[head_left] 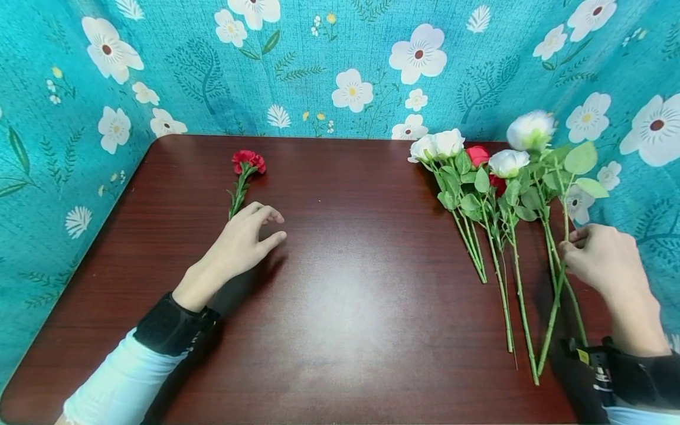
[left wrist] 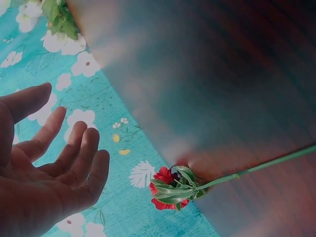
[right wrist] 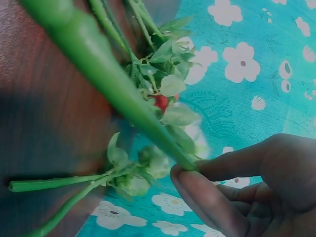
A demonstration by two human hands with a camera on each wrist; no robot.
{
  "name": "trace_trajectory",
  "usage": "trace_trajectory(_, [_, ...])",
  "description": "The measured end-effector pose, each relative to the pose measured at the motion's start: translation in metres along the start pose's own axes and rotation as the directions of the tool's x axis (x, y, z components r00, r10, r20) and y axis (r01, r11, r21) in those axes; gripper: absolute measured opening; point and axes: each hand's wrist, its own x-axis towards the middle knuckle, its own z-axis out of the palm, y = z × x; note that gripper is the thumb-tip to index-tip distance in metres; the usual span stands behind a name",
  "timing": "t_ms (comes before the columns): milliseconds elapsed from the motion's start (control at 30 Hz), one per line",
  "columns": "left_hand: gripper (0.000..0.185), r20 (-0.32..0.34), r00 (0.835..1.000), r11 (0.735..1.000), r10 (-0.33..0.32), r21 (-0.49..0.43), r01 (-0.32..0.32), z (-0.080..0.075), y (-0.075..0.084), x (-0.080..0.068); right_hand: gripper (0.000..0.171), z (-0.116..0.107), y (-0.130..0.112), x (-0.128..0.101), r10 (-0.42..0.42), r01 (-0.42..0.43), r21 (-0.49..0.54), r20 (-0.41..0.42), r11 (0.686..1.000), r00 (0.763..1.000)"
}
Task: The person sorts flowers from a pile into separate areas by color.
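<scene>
My right hand [head_left: 611, 260] pinches the green stem [right wrist: 113, 89] of a long-stemmed white flower between thumb and forefinger. At the top of that stem are broad leaves [head_left: 580, 159], beside a slightly blurred white bloom [head_left: 530, 130]. Over the left of the table, my left hand [head_left: 247, 233] hovers with relaxed, parted fingers and holds nothing. A red carnation [head_left: 247, 162] lies just beyond it, its lower stem hidden behind the hand in the head view. In the left wrist view, the carnation's stem [left wrist: 247, 171] stretches across the tabletop.
On the right of the dark wooden table [head_left: 340, 330] lies a row of other flowers, with white blooms [head_left: 448, 143] and a red rose [head_left: 477, 156], stems toward me. A blue flowered cloth [head_left: 308, 65] hangs along the back and sides.
</scene>
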Motion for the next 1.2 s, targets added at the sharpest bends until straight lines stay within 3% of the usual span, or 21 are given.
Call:
trace_trajectory(433, [0.029, 0.010, 1.000, 1.000, 0.000, -0.016, 0.000, 0.003, 0.001, 0.002, 0.024, -0.002, -0.022, -0.005, -0.055, 0.059, 0.043, -0.090, 0.997, 0.994])
trace_trajectory(633, [0.027, 0.017, 1.000, 1.000, 0.002, -0.025, -0.002, 0.004, 0.005, 0.006, 0.026, -0.002, -0.033, -0.006, -0.106, 0.111, 0.070, -0.075, 0.991, 0.992])
trace_trajectory(867, [0.028, 0.032, 0.999, 0.999, 0.005, -0.051, -0.003, 0.008, 0.011, 0.010, 0.021, 0.001, -0.045, -0.010, -0.218, 0.229, 0.112, -0.102, 0.967, 0.971])
trace_trajectory(1200, [0.026, 0.025, 0.998, 0.993, 0.062, -0.097, -0.059, 0.013, 0.021, 0.013, 0.018, 0.015, -0.069, -0.017, -0.277, 0.297, 0.219, -0.118, 0.930, 0.954])
